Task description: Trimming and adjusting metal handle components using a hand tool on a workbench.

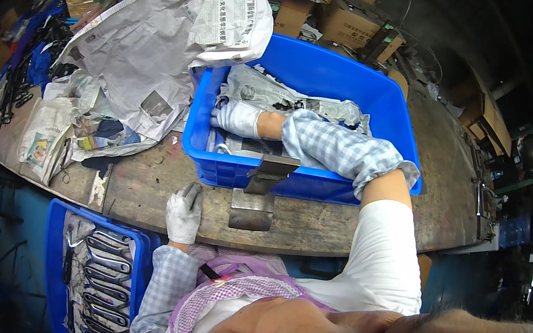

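Observation:
My right hand [237, 119], in a white glove, reaches into a large blue plastic bin [307, 176] on the workbench. Its fingers are curled near the bin's left wall, beside a small shiny metal piece [222, 101]; what they hold is mostly hidden. Crumpled newspaper [333, 110] lines the bin, and some dark metal parts show among it. At the bench's front edge rests my gloved left hand [184, 213], its fingers laid on the wood and nothing visible in it. Just right of it, a steel block fixture [252, 208] stands against the bin's front.
A second blue bin [57, 249], low at the left, holds a row of chrome hand tools [103, 273] with dark handle inlays. Large newspaper sheets [146, 55] cover the bench's far left. Cardboard boxes [345, 23] are stacked behind the bin. The wooden workbench [139, 182] has a curved-looking front edge.

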A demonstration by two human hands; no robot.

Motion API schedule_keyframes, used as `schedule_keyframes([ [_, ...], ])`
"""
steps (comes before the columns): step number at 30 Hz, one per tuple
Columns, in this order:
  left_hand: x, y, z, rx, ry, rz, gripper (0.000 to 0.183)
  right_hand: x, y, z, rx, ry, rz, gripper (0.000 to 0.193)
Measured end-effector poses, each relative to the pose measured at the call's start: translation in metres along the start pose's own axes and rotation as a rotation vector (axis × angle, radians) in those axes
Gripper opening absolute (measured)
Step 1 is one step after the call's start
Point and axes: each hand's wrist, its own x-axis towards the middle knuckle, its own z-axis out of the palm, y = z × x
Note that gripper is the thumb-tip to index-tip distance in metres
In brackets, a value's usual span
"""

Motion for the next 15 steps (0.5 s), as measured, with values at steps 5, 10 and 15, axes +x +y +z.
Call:
schedule_keyframes([
  [5, -0.002, -0.001, 0.003, 0.044, 0.04, -0.023, 0.016, -0.015, 0.016, -0.022, 0.05, -0.07, -0.026, 0.023],
  [10, -0.01, 0.0, 0.003, 0.087, 0.064, -0.002, 0.016, -0.005, -0.014, -0.007, 0.285, 0.047, 0.084, 0.026],
  [15, -0.022, -0.014, 0.003, 0.023, 0.015, 0.031, 0.018, -0.001, 0.001, -0.023, 0.061, 0.069, -0.112, 0.012],
])
